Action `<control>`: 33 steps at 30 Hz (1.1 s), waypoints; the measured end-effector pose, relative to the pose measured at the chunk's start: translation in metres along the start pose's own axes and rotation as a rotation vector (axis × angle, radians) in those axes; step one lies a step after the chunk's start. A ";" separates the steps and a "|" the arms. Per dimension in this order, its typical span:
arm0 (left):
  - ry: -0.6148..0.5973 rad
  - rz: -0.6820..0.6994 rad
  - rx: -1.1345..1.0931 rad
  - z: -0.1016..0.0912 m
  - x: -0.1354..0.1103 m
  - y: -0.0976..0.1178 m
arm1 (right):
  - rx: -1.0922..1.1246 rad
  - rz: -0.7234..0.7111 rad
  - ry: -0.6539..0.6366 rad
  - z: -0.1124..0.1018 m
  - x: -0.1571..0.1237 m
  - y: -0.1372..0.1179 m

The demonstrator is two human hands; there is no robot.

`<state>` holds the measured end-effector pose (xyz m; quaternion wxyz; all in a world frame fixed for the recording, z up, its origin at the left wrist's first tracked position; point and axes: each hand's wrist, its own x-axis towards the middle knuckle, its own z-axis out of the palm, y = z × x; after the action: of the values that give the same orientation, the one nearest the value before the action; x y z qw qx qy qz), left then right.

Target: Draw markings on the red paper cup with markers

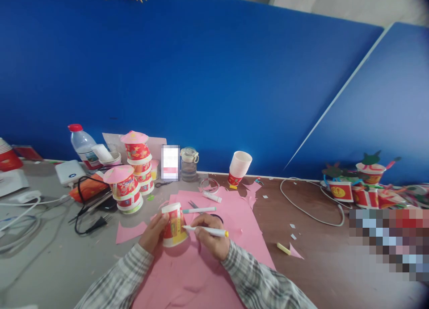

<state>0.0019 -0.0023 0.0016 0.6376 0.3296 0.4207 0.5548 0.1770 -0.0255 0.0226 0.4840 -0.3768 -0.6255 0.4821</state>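
Observation:
My left hand grips the left side of a red and yellow paper cup, which stands upside down on a pink paper sheet. A white marker with a yellow end is pinched in my right hand. Its tip touches, or nearly touches, a yellow patch on the cup's right side. Just behind my right hand lies another white marker with a green end. Scissors lie partly under that marker and my hand. Farther back is a marker cap or short white pen.
Stacked red cups with pink paper roofs stand at the left, near a plastic bottle and a black plug cable. A glass jar and stacked cups are at the back. Decorated cups sit right, beside a white cable.

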 end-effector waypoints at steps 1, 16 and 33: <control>0.000 0.004 0.001 0.000 0.000 0.000 | 0.002 0.007 -0.001 0.000 0.000 0.000; -0.034 0.013 0.030 -0.005 0.002 -0.004 | 0.131 -0.031 0.033 0.002 0.002 -0.001; -0.041 0.011 0.044 -0.009 0.004 -0.007 | 0.073 0.040 0.082 0.004 0.003 0.002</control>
<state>-0.0030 0.0001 -0.0087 0.6355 0.3574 0.4178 0.5420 0.1725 -0.0235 0.0212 0.5131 -0.3906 -0.5796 0.4982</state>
